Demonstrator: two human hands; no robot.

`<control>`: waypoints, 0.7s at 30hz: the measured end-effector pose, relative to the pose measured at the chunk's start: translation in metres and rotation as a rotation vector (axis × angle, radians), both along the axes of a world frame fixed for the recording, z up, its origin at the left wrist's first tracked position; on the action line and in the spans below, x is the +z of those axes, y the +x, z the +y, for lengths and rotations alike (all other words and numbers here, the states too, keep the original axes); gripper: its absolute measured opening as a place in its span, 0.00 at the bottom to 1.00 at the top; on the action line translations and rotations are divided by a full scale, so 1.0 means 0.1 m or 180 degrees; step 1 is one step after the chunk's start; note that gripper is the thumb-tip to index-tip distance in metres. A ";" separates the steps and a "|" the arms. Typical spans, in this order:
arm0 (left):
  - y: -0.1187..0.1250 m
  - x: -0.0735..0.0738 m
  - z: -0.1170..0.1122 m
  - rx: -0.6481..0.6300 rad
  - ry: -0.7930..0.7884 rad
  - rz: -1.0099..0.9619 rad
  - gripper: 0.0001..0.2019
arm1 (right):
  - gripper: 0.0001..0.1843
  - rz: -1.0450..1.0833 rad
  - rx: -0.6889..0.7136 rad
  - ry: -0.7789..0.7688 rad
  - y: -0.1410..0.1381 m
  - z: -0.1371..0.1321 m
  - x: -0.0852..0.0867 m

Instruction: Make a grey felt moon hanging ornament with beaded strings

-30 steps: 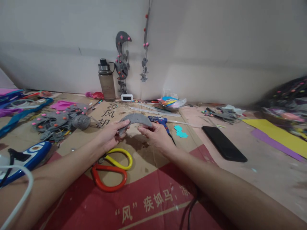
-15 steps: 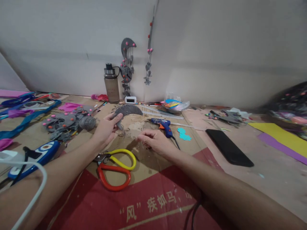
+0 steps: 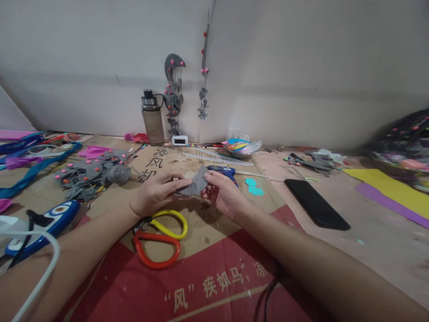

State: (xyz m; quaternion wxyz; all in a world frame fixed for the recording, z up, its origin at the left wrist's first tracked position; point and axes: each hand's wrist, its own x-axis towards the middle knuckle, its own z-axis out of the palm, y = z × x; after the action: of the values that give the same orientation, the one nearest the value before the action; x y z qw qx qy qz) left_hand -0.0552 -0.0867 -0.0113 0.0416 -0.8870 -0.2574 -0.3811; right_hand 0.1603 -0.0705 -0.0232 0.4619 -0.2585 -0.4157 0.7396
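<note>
Both hands meet over the cardboard sheet (image 3: 208, 273) and hold a grey felt piece (image 3: 196, 184) between them. My left hand (image 3: 157, 193) pinches its left end with closed fingers. My right hand (image 3: 221, 193) grips the right end, thumb on top. Just below my left hand lie scissors with one yellow and one red handle (image 3: 160, 237). A blue glue gun (image 3: 224, 171) rests right behind my right hand.
A pile of grey felt shapes with pink beads (image 3: 89, 172) lies at the left, near a blue and white device (image 3: 47, 223). A black phone (image 3: 317, 204) lies at the right. A bottle (image 3: 152, 118), a small clock (image 3: 180, 140) and hanging felt mobiles (image 3: 173, 94) stand by the wall.
My left hand brought the grey felt piece back down from its raised position. My right hand, briefly off the felt half a second ago, grips its right end again.
</note>
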 end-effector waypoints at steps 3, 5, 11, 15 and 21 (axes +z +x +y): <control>0.07 0.09 -0.04 0.0488 -0.0685 -0.0821 0.22 | 0.12 -0.0318 -0.0381 0.0145 0.01 0.02 -0.02; 0.11 0.16 -0.03 0.0956 -0.1173 -0.1607 0.17 | 0.11 -0.0558 -0.0593 0.0270 0.01 0.03 -0.03; 0.14 0.12 0.13 0.0837 -0.2657 -0.3370 0.17 | 0.11 -0.0873 -0.0899 0.0672 0.01 0.05 -0.05; 0.26 0.03 0.09 0.0403 -0.3725 -0.3260 0.20 | 0.12 -0.0766 -0.1111 0.0721 0.00 0.06 -0.07; 0.46 0.01 -0.04 0.0280 -0.4365 -0.2969 0.18 | 0.16 -0.1228 -0.1094 0.1051 -0.01 0.04 -0.07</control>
State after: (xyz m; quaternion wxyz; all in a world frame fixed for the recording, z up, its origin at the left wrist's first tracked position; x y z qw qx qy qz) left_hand -0.0089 -0.0909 -0.0102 -0.6044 -0.4557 -0.4579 -0.4663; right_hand 0.1589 -0.0667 -0.0303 0.5286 -0.3820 -0.5605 0.5104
